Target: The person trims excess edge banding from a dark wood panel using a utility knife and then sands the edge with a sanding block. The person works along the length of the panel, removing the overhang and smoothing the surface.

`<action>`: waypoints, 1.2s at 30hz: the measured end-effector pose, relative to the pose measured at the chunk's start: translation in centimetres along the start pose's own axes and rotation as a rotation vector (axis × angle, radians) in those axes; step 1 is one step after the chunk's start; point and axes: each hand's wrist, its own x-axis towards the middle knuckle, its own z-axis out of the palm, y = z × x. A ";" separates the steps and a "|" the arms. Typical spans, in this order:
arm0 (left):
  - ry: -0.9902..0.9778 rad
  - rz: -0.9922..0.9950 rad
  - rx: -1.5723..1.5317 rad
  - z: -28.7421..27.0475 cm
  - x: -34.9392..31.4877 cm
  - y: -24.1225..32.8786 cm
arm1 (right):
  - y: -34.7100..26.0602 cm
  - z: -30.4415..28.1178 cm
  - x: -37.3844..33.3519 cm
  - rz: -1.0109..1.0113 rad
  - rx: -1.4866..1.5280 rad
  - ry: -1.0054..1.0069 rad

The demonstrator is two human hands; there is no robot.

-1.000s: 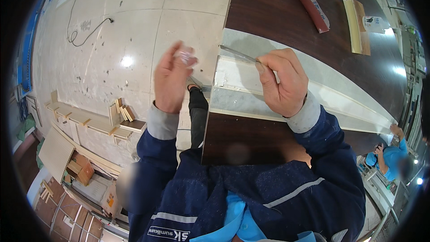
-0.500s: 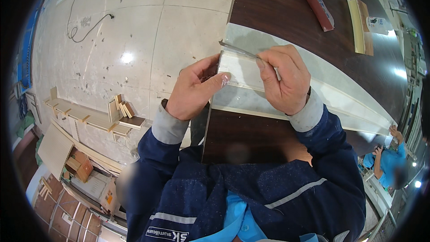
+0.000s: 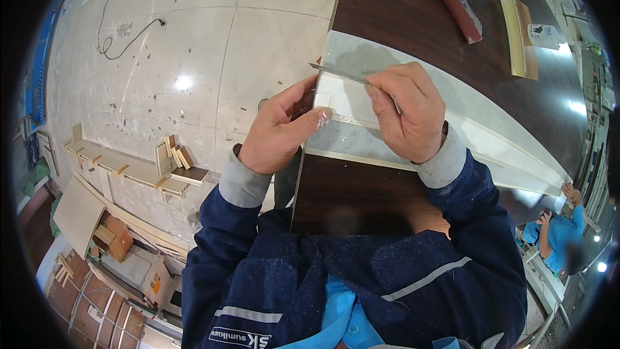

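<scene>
"Tool poised over a white strip: how held?"

"Pinched between thumb and fingers of the right hand, tip jutting past the strip's end."

"And the left hand?"

"Thumb atop that end, fingers at its edge; whether they squeeze is hidden. A light, level pinch, I judge, serves best, left thumb clear, strip steady along the dark table."

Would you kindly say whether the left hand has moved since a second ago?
Yes: against the dark tabletop, the left hand has moved right, to the left end of the white strip.
</scene>
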 end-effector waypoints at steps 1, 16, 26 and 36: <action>0.000 -0.012 -0.004 -0.2 -0.1 0.0 | 0.0 0.0 0.0 -0.005 0.005 -0.008; 0.120 -0.046 0.038 1.0 0.7 -0.2 | 0.0 0.2 0.3 -0.034 -0.008 -0.054; 0.285 0.543 0.785 -1.1 -1.1 1.2 | -0.2 0.1 0.3 -0.080 -0.009 -0.162; 0.335 0.784 1.158 -1.2 -0.8 0.8 | -0.6 0.4 0.1 -0.159 -0.068 -0.221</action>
